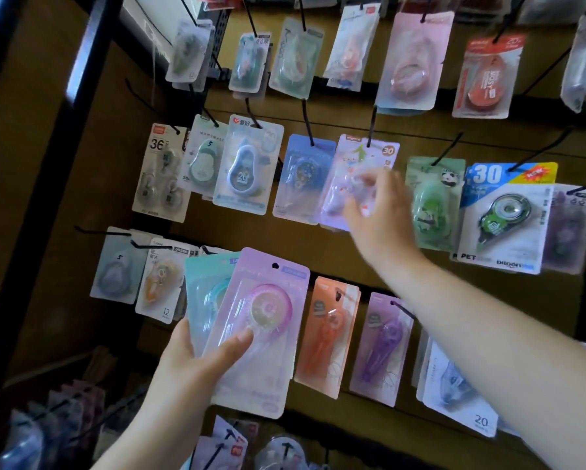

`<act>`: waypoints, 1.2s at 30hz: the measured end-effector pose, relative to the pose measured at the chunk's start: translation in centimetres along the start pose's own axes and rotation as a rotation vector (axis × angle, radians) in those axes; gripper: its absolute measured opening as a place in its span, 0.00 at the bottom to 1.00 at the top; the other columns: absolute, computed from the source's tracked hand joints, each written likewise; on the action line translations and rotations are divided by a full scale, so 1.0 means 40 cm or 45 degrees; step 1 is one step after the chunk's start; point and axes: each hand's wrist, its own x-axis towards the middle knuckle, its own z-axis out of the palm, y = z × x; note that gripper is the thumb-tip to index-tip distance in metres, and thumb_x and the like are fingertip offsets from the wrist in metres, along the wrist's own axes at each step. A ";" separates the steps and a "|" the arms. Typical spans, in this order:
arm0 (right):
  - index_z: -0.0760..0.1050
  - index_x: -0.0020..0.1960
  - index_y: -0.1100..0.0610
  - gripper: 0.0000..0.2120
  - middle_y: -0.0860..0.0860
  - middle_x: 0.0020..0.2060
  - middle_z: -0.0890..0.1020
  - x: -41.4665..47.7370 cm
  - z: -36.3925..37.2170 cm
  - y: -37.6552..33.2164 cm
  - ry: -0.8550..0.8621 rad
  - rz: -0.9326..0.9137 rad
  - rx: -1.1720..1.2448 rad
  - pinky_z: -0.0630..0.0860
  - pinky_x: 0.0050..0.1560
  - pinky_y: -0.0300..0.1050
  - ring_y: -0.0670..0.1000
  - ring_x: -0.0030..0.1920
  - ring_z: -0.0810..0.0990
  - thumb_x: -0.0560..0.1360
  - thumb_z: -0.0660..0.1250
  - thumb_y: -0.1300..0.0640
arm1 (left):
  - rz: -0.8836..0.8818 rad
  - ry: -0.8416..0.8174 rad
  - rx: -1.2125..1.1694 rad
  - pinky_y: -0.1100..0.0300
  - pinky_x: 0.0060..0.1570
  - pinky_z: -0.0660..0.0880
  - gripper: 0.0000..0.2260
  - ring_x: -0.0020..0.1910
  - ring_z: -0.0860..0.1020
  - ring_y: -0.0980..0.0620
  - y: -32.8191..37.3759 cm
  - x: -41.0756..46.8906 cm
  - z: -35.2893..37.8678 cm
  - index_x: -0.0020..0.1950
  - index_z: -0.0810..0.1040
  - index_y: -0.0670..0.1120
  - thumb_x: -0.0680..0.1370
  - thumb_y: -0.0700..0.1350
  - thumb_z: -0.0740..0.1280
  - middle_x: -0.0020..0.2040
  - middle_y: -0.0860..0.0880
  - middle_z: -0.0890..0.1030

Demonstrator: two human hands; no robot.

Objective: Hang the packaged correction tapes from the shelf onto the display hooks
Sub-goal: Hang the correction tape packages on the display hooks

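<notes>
My left hand (pixel 196 361) holds a pink packaged correction tape (pixel 261 330) with a round pink dispenser, and a teal pack (pixel 203 293) sits behind it in the same grip. My right hand (pixel 376 212) reaches up to a white-and-lilac pack marked 30 (pixel 356 178) that hangs on a black hook (pixel 372 125) in the middle row; its fingers pinch the pack's lower right part. The hand is blurred by motion.
Three rows of black display hooks carry many packaged correction tapes: a blue pack (pixel 301 174) left of my right hand, a green panda pack (pixel 432 201) to its right, orange (pixel 329 334) and purple (pixel 381 347) packs below. A dark shelf frame (pixel 44 184) runs down the left.
</notes>
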 end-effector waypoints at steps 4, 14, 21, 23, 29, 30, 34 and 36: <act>0.69 0.47 0.52 0.04 0.46 0.41 0.71 -0.155 0.000 -0.060 -0.582 0.364 0.446 0.67 0.42 0.35 0.45 0.42 0.70 0.74 0.64 0.54 | 0.049 0.025 -0.048 0.56 0.37 0.78 0.25 0.41 0.85 0.51 0.019 0.001 0.014 0.52 0.75 0.53 0.57 0.49 0.74 0.43 0.51 0.85; 0.71 0.36 0.50 0.11 0.46 0.35 0.75 -0.184 0.031 -0.084 -0.800 0.730 0.704 0.68 0.39 0.37 0.45 0.39 0.73 0.76 0.60 0.59 | 0.078 0.039 -0.049 0.50 0.48 0.77 0.27 0.50 0.81 0.44 0.036 0.001 0.019 0.57 0.74 0.51 0.61 0.47 0.78 0.51 0.45 0.82; 0.69 0.45 0.55 0.05 0.46 0.32 0.70 -0.059 0.028 -0.061 -0.305 0.637 0.582 0.65 0.29 0.30 0.44 0.32 0.68 0.78 0.57 0.59 | 0.043 0.067 0.013 0.41 0.60 0.72 0.32 0.55 0.79 0.42 0.042 0.006 -0.016 0.61 0.73 0.50 0.57 0.48 0.73 0.56 0.45 0.81; 0.67 0.47 0.55 0.03 0.45 0.32 0.69 -0.003 0.015 -0.059 -0.171 0.572 0.539 0.64 0.32 0.34 0.47 0.35 0.69 0.79 0.56 0.58 | 0.039 0.060 0.079 0.41 0.61 0.71 0.37 0.57 0.78 0.42 0.049 0.007 -0.023 0.62 0.72 0.51 0.55 0.50 0.79 0.57 0.46 0.80; 0.67 0.48 0.55 0.04 0.45 0.32 0.67 0.128 -0.006 -0.082 -0.089 0.499 0.450 0.64 0.24 0.29 0.44 0.31 0.65 0.78 0.55 0.59 | 0.039 0.074 0.157 0.41 0.60 0.72 0.27 0.54 0.79 0.42 0.053 0.019 -0.049 0.59 0.74 0.49 0.61 0.48 0.72 0.54 0.45 0.81; 0.67 0.48 0.55 0.04 0.45 0.32 0.67 0.139 -0.004 -0.087 -0.110 0.496 0.444 0.64 0.26 0.30 0.43 0.31 0.65 0.78 0.54 0.59 | 0.040 0.082 0.159 0.41 0.60 0.72 0.26 0.54 0.79 0.43 0.052 0.019 -0.052 0.59 0.73 0.49 0.62 0.47 0.72 0.54 0.45 0.81; 0.67 0.48 0.55 0.04 0.47 0.32 0.67 0.167 0.027 -0.101 -0.159 0.533 0.457 0.63 0.28 0.35 0.45 0.31 0.64 0.78 0.54 0.59 | 0.023 0.092 0.176 0.44 0.56 0.74 0.18 0.52 0.80 0.43 0.048 0.019 -0.065 0.57 0.74 0.49 0.69 0.42 0.71 0.52 0.45 0.81; 0.70 0.54 0.56 0.09 0.48 0.35 0.69 0.171 0.045 -0.105 -0.175 0.586 0.511 0.64 0.32 0.38 0.47 0.33 0.66 0.78 0.53 0.59 | 0.012 0.093 0.184 0.46 0.53 0.75 0.14 0.50 0.80 0.44 0.052 0.016 -0.072 0.54 0.74 0.49 0.70 0.40 0.70 0.50 0.45 0.82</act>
